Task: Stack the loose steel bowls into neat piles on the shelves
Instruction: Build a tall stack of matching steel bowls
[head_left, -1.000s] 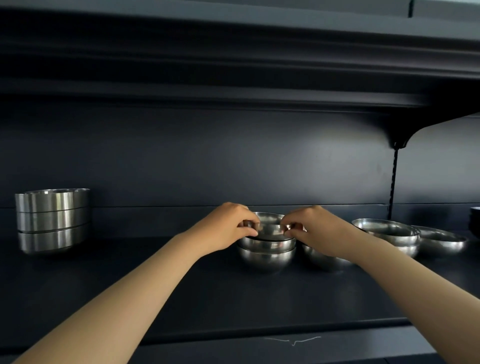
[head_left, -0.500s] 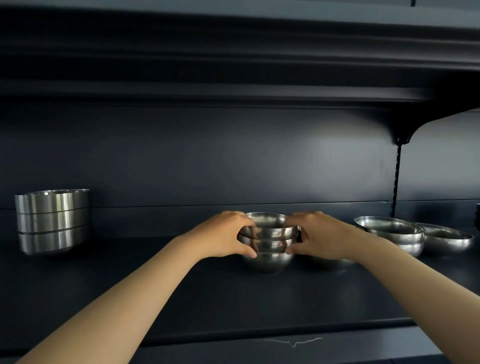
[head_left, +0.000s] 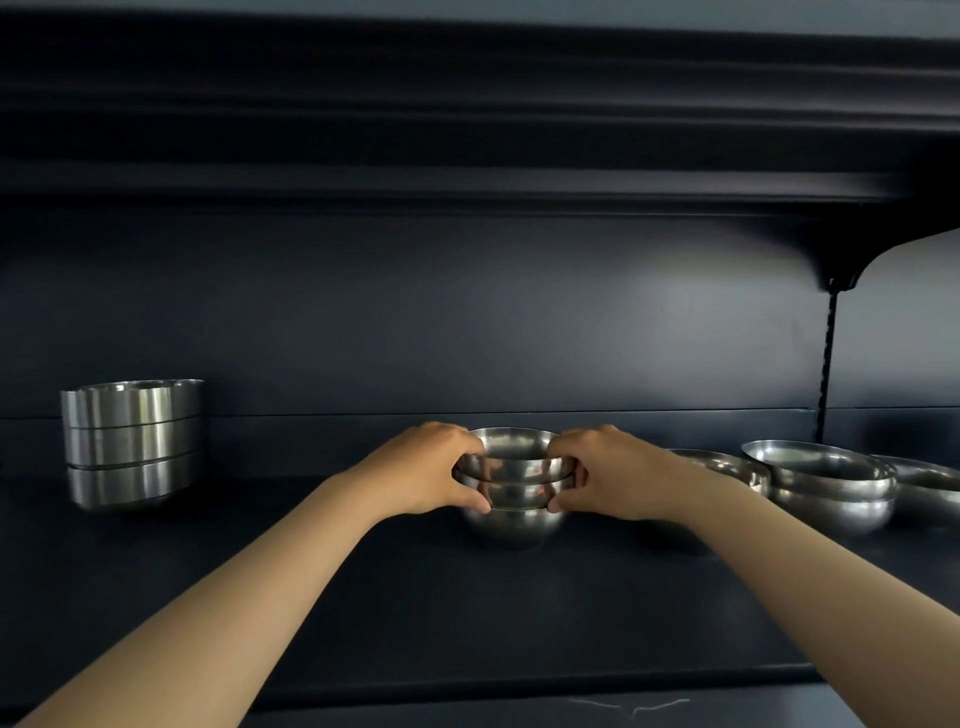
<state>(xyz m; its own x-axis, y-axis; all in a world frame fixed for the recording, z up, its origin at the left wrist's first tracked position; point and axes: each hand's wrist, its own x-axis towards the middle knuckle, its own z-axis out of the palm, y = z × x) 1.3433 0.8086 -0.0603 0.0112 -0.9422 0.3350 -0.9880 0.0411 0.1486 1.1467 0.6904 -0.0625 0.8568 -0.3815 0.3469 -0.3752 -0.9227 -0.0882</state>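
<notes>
- Centrally, a pile of three nested steel bowls (head_left: 514, 493) stands on the dark shelf (head_left: 467, 613)
- Left hand (head_left: 426, 475) grips the pile's left side, fingers curled over the rims, thumb low
- Right hand (head_left: 610, 473) mirrors it on the right side
- Straight-walled bowl stack (head_left: 132, 441) stands well apart at left
- Wider bowls (head_left: 826, 486) sit at right, against a dark back panel (head_left: 467, 322)

Both hands (head_left: 423, 475) dropped from top rim to stack (head_left: 514, 486) sides.

Single head-worn wide-angle view, facing forward and slightly down along both forearms, close to the dark shelf (head_left: 363, 597) at arm's reach.
</notes>
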